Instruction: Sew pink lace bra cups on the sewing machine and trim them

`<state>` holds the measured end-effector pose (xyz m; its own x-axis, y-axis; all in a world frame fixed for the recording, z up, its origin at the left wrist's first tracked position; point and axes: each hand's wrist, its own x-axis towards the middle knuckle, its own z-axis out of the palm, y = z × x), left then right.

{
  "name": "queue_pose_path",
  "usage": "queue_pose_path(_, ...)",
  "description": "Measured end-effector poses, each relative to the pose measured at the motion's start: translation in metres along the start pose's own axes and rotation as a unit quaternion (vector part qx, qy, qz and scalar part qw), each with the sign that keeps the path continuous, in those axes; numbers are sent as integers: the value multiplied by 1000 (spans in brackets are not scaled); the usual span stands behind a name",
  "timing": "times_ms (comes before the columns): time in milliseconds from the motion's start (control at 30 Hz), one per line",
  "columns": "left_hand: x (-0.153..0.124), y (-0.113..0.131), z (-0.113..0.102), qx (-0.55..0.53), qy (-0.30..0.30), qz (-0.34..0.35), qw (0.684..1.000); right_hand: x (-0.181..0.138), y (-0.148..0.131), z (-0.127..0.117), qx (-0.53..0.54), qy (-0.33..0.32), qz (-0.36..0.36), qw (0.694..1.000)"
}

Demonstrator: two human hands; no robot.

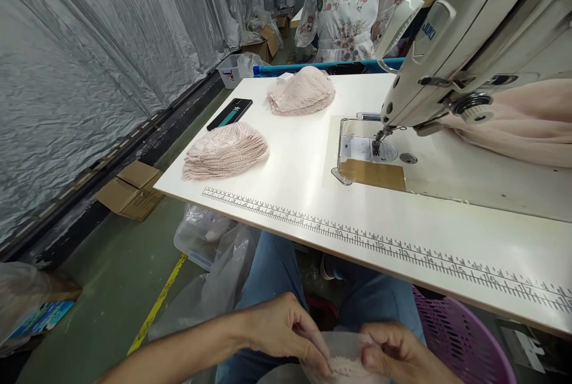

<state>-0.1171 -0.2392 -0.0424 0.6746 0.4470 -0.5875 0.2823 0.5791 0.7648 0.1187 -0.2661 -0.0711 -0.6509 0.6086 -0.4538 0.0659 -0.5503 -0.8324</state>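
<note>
Low in the view, over my lap, my left hand [295,333] pinches the left edge of a sheer pale piece [343,345], with its thumb and fingers closed. My right hand [391,351] grips the same piece from the right, thumb on top. A pinkish textured strip shows between the two hands; the piece's lower part runs out of view. Both hands are below the front edge of the white sewing table [295,157]. On the table lie a stack of pale pink fabric pieces [226,154] and, farther back, a second pink pile [304,93].
A sewing machine [447,56] occupies the table's right side, with pink cloth [522,121] behind its needle. A phone [230,114] lies near the left edge. Below are a purple basket [465,342] and a cardboard box [131,190]. A person in a floral top [353,8] is opposite.
</note>
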Motion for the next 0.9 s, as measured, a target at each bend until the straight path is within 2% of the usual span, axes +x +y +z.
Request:
queue_pose_path(167, -4, -2, -4, -12, -14, -12, 1000, 2, 3, 3, 13, -40, -15, 999)
queue_pose_path(467, -7, -2, -8, -1, -31, 7, 999, 2, -4, 7, -1, -22, -34, 999)
queue_pose_path(667, -9, 7, -3, 39, 4, 5, 999, 5, 0, 9, -4, -16, -20, 1000)
queue_pose_path(900, -2, -3, 0, -4, 19, 3, 1000, 2, -5, 7, -20, -7, -27, 999)
